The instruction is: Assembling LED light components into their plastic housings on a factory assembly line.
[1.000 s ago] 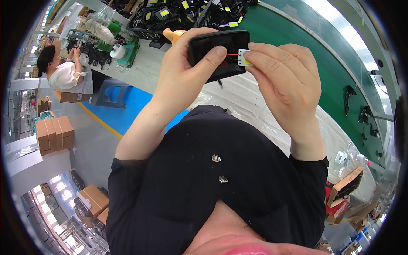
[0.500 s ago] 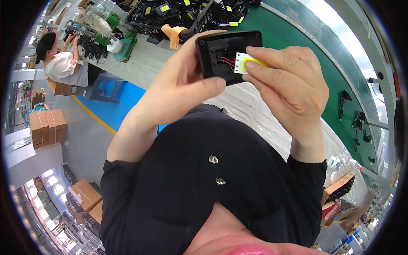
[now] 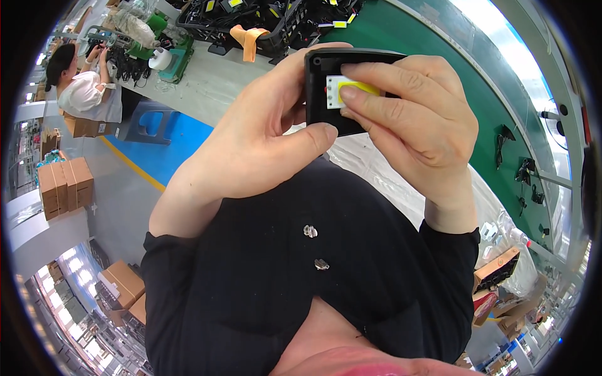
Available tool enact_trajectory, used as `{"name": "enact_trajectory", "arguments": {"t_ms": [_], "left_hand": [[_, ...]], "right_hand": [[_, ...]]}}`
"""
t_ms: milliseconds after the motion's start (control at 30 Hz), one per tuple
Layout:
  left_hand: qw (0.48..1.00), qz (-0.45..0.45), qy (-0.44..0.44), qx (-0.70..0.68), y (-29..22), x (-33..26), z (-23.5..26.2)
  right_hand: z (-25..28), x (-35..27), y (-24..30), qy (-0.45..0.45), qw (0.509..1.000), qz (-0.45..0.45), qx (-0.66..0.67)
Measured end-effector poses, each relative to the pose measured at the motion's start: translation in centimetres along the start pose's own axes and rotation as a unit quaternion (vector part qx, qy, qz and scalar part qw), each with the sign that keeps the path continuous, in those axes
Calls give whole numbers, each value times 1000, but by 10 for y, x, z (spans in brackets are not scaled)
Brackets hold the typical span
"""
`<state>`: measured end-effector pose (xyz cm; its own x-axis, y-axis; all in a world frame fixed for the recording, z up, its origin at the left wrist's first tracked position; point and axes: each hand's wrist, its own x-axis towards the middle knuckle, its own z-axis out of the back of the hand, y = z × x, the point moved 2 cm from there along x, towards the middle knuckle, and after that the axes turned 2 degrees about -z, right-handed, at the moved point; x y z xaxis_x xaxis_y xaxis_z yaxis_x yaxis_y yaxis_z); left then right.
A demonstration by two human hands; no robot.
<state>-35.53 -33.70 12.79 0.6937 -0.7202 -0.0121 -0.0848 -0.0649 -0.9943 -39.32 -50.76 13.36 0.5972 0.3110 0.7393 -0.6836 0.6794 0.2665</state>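
Observation:
My left hand point(image 3: 269, 125) grips a black square plastic housing point(image 3: 318, 113) by its left side, thumb along the near edge and fingers behind. The housing's open face is turned up toward me. With thumb and fingers closed, my right hand point(image 3: 414, 116) pinches a white LED board point(image 3: 332, 93) with a yellow light area. The board lies over the inside of the housing, its left end showing solder pads. A small bit of red wire shows at that end; the remaining wire is hidden under the board. My right fingers cover the housing's right part.
A black crate point(image 3: 251, 28) of lamp parts and cables stands at the far side, an orange cloth point(image 3: 246, 41) over its rim. A green mat point(image 3: 389, 37) runs along the right. Far left, a person point(image 3: 84, 88) works beside a green machine point(image 3: 175, 59).
My right hand has moved left, bringing the LED board down over the housing's inside and covering the red wires. The housing has shifted slightly right.

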Motion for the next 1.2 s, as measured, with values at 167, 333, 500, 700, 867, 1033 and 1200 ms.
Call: {"name": "enact_trajectory", "arguments": {"t_ms": [167, 333, 500, 700, 867, 1033, 1200], "left_hand": [[1000, -19, -5, -2, 2, 0, -3], [996, -66, -7, -54, 2, 2, -7], [997, -55, -32, -42, 1, 3, -11], [982, -134, -112, 70, 9, 8, -7], [979, -125, -114, 114, 11, 8, -3], [949, -199, -89, 228, 13, 8, 0], [924, -272, -160, 217, 33, 14, 6]], "right_hand": [[1, -2, 1, 6, 1000, -2, -5], [11, 1, 7, 28, 999, -17, -30], [10, -3, 4, 29, 995, -11, -95], [-3, -18, -12, -37, 995, -70, 68], [-37, -29, -22, -100, 836, -327, 429], [-48, -25, -17, -69, 791, -397, 461], [-54, -27, -15, -53, 842, -397, 362]]}}
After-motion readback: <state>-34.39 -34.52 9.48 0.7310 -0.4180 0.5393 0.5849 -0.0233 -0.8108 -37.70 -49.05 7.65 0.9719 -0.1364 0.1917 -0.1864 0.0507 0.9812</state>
